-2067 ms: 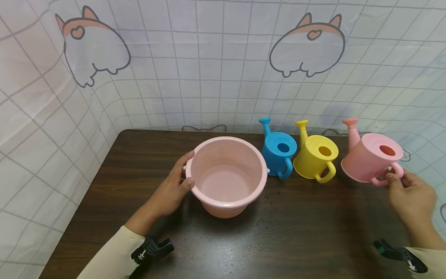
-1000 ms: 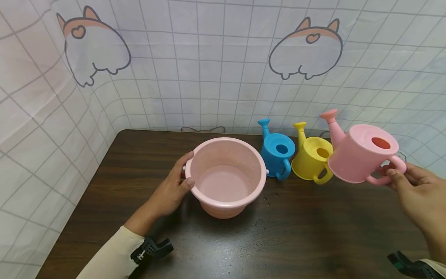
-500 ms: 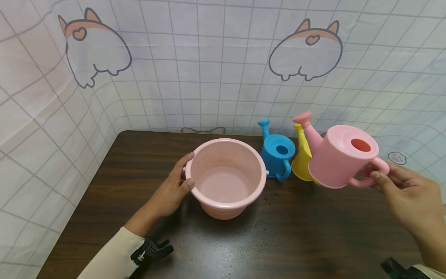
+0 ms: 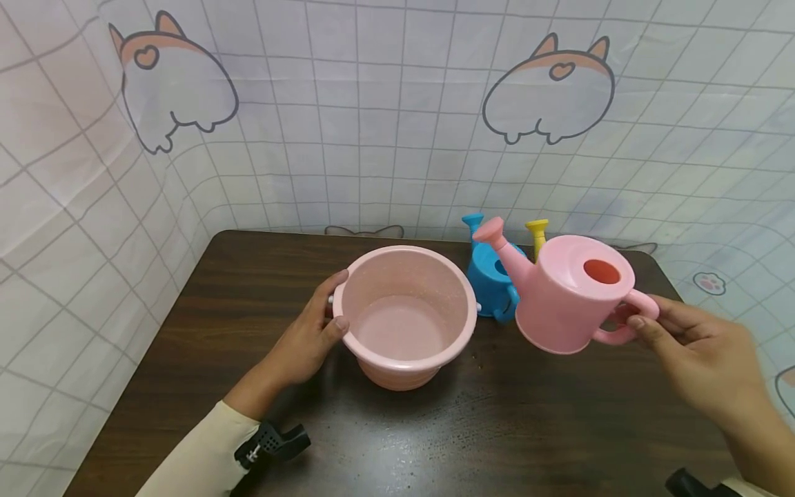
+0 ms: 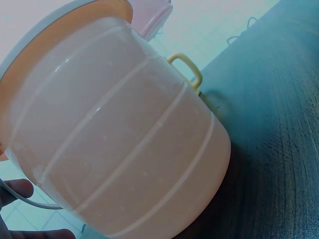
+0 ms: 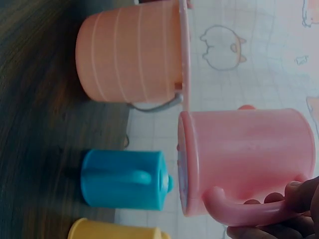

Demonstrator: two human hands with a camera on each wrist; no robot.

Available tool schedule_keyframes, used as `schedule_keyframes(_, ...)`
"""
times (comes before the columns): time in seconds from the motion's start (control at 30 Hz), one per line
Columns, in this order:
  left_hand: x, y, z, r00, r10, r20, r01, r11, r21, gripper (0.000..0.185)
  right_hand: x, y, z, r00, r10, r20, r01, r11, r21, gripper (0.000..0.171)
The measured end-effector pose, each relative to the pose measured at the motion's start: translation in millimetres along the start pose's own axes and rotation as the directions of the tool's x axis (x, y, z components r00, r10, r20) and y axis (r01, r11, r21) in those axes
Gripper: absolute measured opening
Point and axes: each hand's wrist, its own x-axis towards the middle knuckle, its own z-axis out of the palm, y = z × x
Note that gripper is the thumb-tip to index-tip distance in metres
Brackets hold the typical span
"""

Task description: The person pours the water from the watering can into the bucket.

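Observation:
A pink watering can [image 4: 562, 304] is held up off the table by my right hand [image 4: 704, 352], which grips its handle; the spout points left at the bucket. In the right wrist view, the fingers curl round the can's handle [image 6: 249, 213]. My left hand [image 4: 310, 335] holds the left rim of a pale pink bucket [image 4: 400, 373], thumb on the near side and fingers behind. The bucket stands upright, and its inside shows no objects. Behind the pink can, a blue watering can [image 4: 487, 279] is partly covered, and a yellow watering can [image 4: 537, 231] shows only its spout.
The dark wooden table [image 4: 397, 442] has water drops in front of the bucket. A white gridded curtain [image 4: 373, 124] with cartoon drawings hangs behind and beside it. In the right wrist view, a wire handle [image 6: 157, 107] hangs along the bucket.
My right hand has lifted the pink watering can and carried it left, past the yellow can and in front of the blue one. My left hand and the bucket have stayed in place.

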Motion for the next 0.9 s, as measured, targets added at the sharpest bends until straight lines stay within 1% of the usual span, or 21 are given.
schedule_keyframes(0.13,0.1,0.5,-0.4,1.0,0.002,0.002,-0.002,1.0,-0.006,0.076,-0.8,-6.0,5.1,0.999,-0.028,0.041,0.026,0.999,0.028,0.03)
schedule_keyframes(0.33,-0.1,1.2,-0.4,1.0,-0.008,0.008,0.008,1.0,-0.015,0.075,-0.1,-8.9,11.2,0.996,-0.066,0.059,0.063,0.997,0.037,0.032)
schedule_keyframes(0.43,0.1,1.0,-0.4,1.0,-0.01,0.01,0.01,1.0,-0.017,0.075,1.0,-8.9,13.4,0.99,-0.117,0.073,0.113,0.992,0.058,0.034)
schedule_keyframes(0.63,-0.5,1.6,-0.9,1.0,-0.016,0.013,0.016,1.0,-0.014,0.075,4.3,-12.0,15.5,0.98,-0.179,0.082,0.178,0.984,0.023,0.032)
schedule_keyframes(0.77,-0.7,1.8,-1.1,1.0,-0.015,0.011,0.015,1.0,-0.013,0.076,6.2,-14.3,15.5,0.969,-0.224,0.104,0.222,0.975,0.03,0.037)
schedule_keyframes(0.9,-0.7,1.2,-1.1,1.0,-0.015,0.01,0.015,1.0,-0.011,0.076,6.7,-16.5,15.4,0.969,-0.22,0.116,0.22,0.975,0.012,0.037)
